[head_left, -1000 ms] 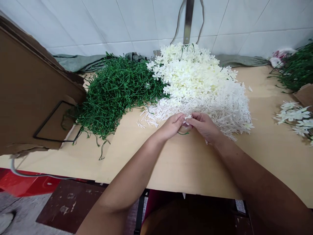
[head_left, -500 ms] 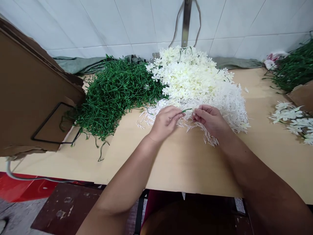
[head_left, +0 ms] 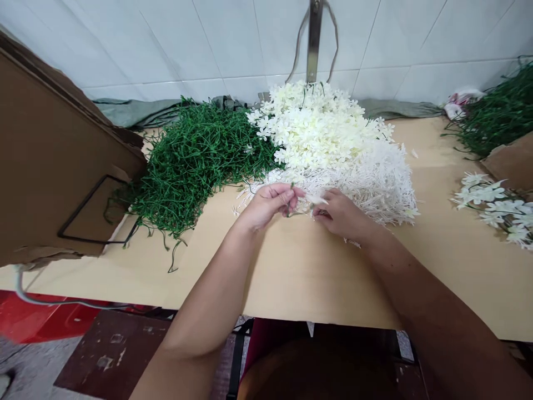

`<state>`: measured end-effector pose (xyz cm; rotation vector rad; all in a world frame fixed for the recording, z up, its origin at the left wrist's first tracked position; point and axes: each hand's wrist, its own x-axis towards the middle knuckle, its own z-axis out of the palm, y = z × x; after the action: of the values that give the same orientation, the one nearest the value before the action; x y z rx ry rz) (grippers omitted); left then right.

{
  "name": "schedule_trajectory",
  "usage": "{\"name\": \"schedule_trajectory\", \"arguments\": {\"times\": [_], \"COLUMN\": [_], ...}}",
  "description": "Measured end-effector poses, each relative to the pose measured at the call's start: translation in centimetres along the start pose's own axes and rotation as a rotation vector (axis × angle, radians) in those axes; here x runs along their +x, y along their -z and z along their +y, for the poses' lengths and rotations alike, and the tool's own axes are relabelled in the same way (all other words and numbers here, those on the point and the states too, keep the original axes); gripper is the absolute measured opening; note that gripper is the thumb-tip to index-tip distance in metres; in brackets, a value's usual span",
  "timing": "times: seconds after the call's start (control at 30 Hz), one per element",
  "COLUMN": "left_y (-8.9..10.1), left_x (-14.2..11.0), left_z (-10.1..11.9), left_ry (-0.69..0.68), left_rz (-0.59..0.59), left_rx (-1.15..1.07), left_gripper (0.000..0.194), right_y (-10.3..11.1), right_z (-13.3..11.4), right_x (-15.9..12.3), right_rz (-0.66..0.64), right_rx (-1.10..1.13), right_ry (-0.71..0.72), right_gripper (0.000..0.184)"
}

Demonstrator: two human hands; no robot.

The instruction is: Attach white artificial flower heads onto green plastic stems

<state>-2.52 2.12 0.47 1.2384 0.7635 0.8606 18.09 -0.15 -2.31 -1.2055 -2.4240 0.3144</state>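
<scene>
My left hand (head_left: 270, 204) is closed in a pinch on a thin green plastic stem (head_left: 292, 185), whose ends poke out around the fingertips. A blurred white artificial flower (head_left: 315, 198) is between my two hands, against the fingertips of my right hand (head_left: 343, 215). Those right fingers are closed, and the exact grip is partly hidden. Just behind both hands lies a heap of small white sticks (head_left: 375, 180). A large pile of white artificial flowers (head_left: 328, 128) rises beyond it, with a tangled pile of green stems (head_left: 208, 147) to the left.
A cardboard box (head_left: 54, 150) with a black wire frame (head_left: 62, 233) stands on the left of the table (head_left: 300, 278). On the right are assembled white flower sprays (head_left: 499, 208), more green stems (head_left: 495, 119) and a cardboard piece (head_left: 510, 161). A tiled wall (head_left: 233, 44) closes the back.
My hands have come slightly lower and nearer my body. My left hand has rolled with the stem, and a white flower now shows between the hands. The view has shifted slightly.
</scene>
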Motion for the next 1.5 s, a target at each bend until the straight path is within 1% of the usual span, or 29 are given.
{"name": "schedule_trajectory", "arguments": {"times": [0.13,0.2,0.23,0.3,0.33,0.4,0.47,0.5,0.53,0.57,0.63,0.7,0.77,0.9,1.0,1.07,1.2,1.27,1.4,1.43,1.5], "left_y": [-0.5,-0.7,-0.7,-0.7,-0.7,-0.5,-0.2,-0.1,-0.1,-0.2,-0.5,-1.0,-1.4,-1.5,-1.2,-1.0,-0.7,-0.6,-0.6,-0.5,-0.3], "left_x": [-0.5,-0.6,-0.6,-0.5,-0.4,-0.1,0.4,0.6,0.8,0.9,1.1,1.2,1.3,1.4,1.3,1.3,1.3,1.4,1.5,1.4,1.4], "left_z": [-0.2,-0.3,-0.3,-0.5,-0.7,-1.2,-1.8,-2.1,-2.4,-2.6,-2.9,-2.9,-2.7,-2.4,-2.3,-2.2,-2.3,-2.4,-2.4,-2.3,-2.2], "left_ry": [0.219,0.282,0.292,0.282,0.254,0.137,-0.025,-0.093,-0.139,-0.169,-0.201,-0.220,-0.223,-0.217,-0.225,-0.226,-0.224,-0.234,-0.267,-0.268,-0.261], "left_rz": [-0.335,-0.434,-0.448,-0.411,-0.349,-0.151,0.070,0.148,0.188,0.195,0.156,0.118,0.111,0.117,0.120,0.113,0.105,0.116,0.162,0.177,0.194], "left_rx": [0.234,0.341,0.381,0.448,0.486,0.594,0.745,0.826,0.905,0.979,1.103,1.194,1.253,1.288,1.294,1.312,1.351,1.356,1.353,1.351,1.348], "left_gripper": [0.032,0.029,0.028,0.028,0.028,0.026,0.022,0.021,0.020,0.020,0.020,0.020,0.017,0.017,0.015,0.014,0.011,0.011,0.014,0.014,0.012], "right_y": [-0.3,-0.3,-0.4,-0.4,-0.4,-0.5,-0.4,-0.4,-0.3,-0.2,0.0,0.2,0.2,-0.2,-0.6,-0.8,-0.5,-0.3,0.0,0.1,0.2], "right_z": [0.3,0.4,0.5,0.6,0.6,0.7,0.6,0.5,0.3,0.1,-0.2,-0.4,-0.5,-0.5,-0.3,-0.2,-0.3,-0.4,-0.6,-0.6,-0.8], "right_x": [0.1,0.0,0.0,0.0,0.0,0.0,0.1,0.1,0.1,0.1,0.1,0.1,0.2,0.3,0.4,0.4,0.4,0.4,0.4,0.4,0.3], "right_rz": [0.012,0.028,0.050,0.117,0.160,0.238,0.292,0.317,0.343,0.366,0.405,0.422,0.422,0.425,0.447,0.455,0.474,0.496,0.630,0.662,0.692], "right_rx": [-0.013,-0.013,-0.014,-0.008,0.001,0.036,0.081,0.102,0.119,0.132,0.157,0.185,0.228,0.422,0.569,0.606,0.543,0.491,0.319,0.283,0.257], "right_ry": [0.012,0.022,0.026,0.029,0.021,-0.021,-0.082,-0.115,-0.146,-0.174,-0.219,-0.250,-0.271,-0.308,-0.345,-0.369,-0.377,-0.342,-0.213,-0.195,-0.204], "right_gripper": [0.016,0.015,0.015,0.017,0.017,0.015,0.012,0.011,0.011,0.010,0.009,0.008,0.007,0.004,0.011,0.012,0.008,0.004,0.002,0.002,0.002]}}
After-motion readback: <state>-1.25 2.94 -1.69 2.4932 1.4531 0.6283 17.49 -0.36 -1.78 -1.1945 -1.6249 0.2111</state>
